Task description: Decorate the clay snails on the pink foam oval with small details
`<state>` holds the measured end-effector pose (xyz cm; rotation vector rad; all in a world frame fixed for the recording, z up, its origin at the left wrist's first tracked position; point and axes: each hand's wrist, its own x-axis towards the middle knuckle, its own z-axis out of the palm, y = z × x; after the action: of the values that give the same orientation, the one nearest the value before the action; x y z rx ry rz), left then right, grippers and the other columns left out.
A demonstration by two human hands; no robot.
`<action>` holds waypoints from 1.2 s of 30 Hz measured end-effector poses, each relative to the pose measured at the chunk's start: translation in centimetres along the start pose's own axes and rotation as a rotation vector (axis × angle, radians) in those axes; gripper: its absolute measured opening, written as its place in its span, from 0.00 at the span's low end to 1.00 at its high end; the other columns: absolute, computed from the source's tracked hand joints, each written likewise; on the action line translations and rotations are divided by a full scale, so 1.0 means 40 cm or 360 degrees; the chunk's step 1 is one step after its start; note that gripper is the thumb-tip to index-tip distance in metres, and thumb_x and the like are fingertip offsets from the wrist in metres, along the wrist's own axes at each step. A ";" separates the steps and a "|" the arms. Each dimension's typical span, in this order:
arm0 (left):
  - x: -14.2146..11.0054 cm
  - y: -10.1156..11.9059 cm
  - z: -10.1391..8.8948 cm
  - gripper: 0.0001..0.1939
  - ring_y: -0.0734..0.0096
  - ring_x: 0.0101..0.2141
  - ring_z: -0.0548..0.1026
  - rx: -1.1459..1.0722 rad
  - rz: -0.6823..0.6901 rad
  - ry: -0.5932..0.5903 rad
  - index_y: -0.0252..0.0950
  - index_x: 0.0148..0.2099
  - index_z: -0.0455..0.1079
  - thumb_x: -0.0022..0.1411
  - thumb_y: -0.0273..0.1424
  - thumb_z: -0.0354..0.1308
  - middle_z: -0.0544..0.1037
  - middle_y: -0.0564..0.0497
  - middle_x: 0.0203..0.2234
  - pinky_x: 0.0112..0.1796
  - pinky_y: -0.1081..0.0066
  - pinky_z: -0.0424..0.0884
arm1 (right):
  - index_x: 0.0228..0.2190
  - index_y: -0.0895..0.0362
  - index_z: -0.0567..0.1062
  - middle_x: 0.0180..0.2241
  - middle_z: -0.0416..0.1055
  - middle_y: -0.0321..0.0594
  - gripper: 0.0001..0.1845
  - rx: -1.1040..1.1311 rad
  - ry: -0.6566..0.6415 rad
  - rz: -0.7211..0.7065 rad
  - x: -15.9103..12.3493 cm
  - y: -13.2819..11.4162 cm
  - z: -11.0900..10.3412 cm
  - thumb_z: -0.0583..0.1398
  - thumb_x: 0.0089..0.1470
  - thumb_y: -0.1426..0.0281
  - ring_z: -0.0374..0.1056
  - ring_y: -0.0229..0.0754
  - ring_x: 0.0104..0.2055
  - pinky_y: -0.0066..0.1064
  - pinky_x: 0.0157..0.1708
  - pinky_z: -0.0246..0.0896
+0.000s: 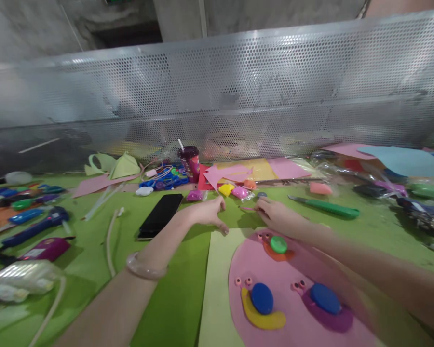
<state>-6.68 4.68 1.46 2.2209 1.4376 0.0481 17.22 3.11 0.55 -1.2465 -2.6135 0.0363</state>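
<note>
My left hand (211, 212) is held above the green table with thumb and fingers apart and nothing between them. My right hand (273, 213) has its fingers closed on the end of a thin pink strip (247, 209) that looks like modelling clay. Below the hands, a pink paper shape (278, 289) lies on a pale yellow-green sheet (217, 289). On it are three clay snails: an orange one with a green shell (278, 245), a yellow one with a blue shell (262, 299), and a purple one with a blue shell (325, 299). Packets of yellow clay (226, 189) and magenta clay (240, 192) lie beyond the hands.
A black phone (161, 216) lies left of my left forearm. A green utility knife (327, 206) is at right. Behind stand a lidded cup (190, 161) with a straw, pink paper scraps (224, 176) and a perforated metal panel (217, 101). A glue gun (38, 227) and power strip (25, 279) are left.
</note>
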 end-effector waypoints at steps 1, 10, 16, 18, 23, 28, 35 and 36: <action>0.000 -0.001 -0.001 0.36 0.60 0.35 0.71 0.0005 -0.0009 0.0017 0.35 0.46 0.60 0.36 0.45 0.67 0.70 0.48 0.37 0.28 0.72 0.63 | 0.33 0.60 0.68 0.35 0.68 0.44 0.09 -0.0012 0.0002 0.0013 -0.007 0.000 -0.010 0.49 0.57 0.77 0.65 0.40 0.33 0.29 0.32 0.57; 0.026 -0.012 0.011 0.23 0.61 0.34 0.73 -0.0015 0.0108 0.0414 0.35 0.50 0.66 0.54 0.40 0.58 0.74 0.48 0.35 0.32 0.70 0.65 | 0.32 0.60 0.73 0.35 0.71 0.46 0.10 -0.0253 0.0085 0.0173 -0.037 0.055 -0.023 0.52 0.56 0.75 0.64 0.46 0.41 0.36 0.41 0.55; 0.073 0.039 0.049 0.09 0.63 0.40 0.73 -0.0035 0.0280 0.0703 0.38 0.40 0.76 0.57 0.30 0.58 0.77 0.49 0.38 0.42 0.69 0.65 | 0.34 0.59 0.73 0.38 0.70 0.46 0.10 -0.0316 0.0185 0.0137 -0.042 0.076 -0.017 0.52 0.57 0.73 0.61 0.48 0.44 0.39 0.44 0.52; 0.082 0.041 0.055 0.08 0.63 0.39 0.73 -0.0056 0.0284 0.0753 0.38 0.38 0.76 0.56 0.30 0.59 0.77 0.49 0.37 0.40 0.69 0.66 | 0.33 0.59 0.73 0.37 0.70 0.45 0.10 -0.0306 0.0204 0.0119 -0.044 0.079 -0.015 0.51 0.57 0.73 0.61 0.48 0.43 0.38 0.42 0.52; 0.092 0.034 0.064 0.05 0.63 0.36 0.74 -0.0123 0.0280 0.0809 0.38 0.34 0.77 0.55 0.30 0.61 0.79 0.49 0.33 0.39 0.69 0.66 | 0.29 0.58 0.73 0.35 0.70 0.44 0.10 -0.0282 0.0237 0.0039 -0.048 0.081 -0.008 0.52 0.55 0.73 0.62 0.46 0.41 0.37 0.40 0.51; 0.099 0.041 0.069 0.04 0.64 0.32 0.72 -0.0254 0.0264 0.0846 0.35 0.31 0.77 0.53 0.28 0.61 0.77 0.48 0.29 0.36 0.69 0.63 | 0.25 0.58 0.72 0.34 0.70 0.44 0.12 -0.0258 0.0315 -0.0035 -0.048 0.068 -0.007 0.52 0.56 0.72 0.62 0.46 0.41 0.38 0.41 0.51; 0.056 0.101 0.071 0.09 0.73 0.23 0.65 -0.0669 0.0217 0.0801 0.33 0.34 0.74 0.55 0.34 0.58 0.70 0.52 0.21 0.25 0.72 0.58 | 0.37 0.55 0.74 0.39 0.71 0.44 0.09 -0.0124 0.0587 -0.0217 -0.049 0.046 -0.007 0.55 0.57 0.67 0.63 0.46 0.44 0.41 0.43 0.57; 0.044 0.118 0.073 0.11 0.74 0.22 0.64 -0.0758 0.0239 0.0748 0.33 0.35 0.74 0.56 0.36 0.58 0.71 0.52 0.22 0.24 0.73 0.58 | 0.37 0.55 0.73 0.38 0.71 0.44 0.10 -0.0083 0.0682 -0.0273 -0.049 0.040 -0.008 0.56 0.57 0.65 0.63 0.46 0.44 0.41 0.43 0.58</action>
<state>-1.07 3.54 0.45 1.9757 1.2981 0.9169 19.68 2.58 0.26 -0.9169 -2.3425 -0.2978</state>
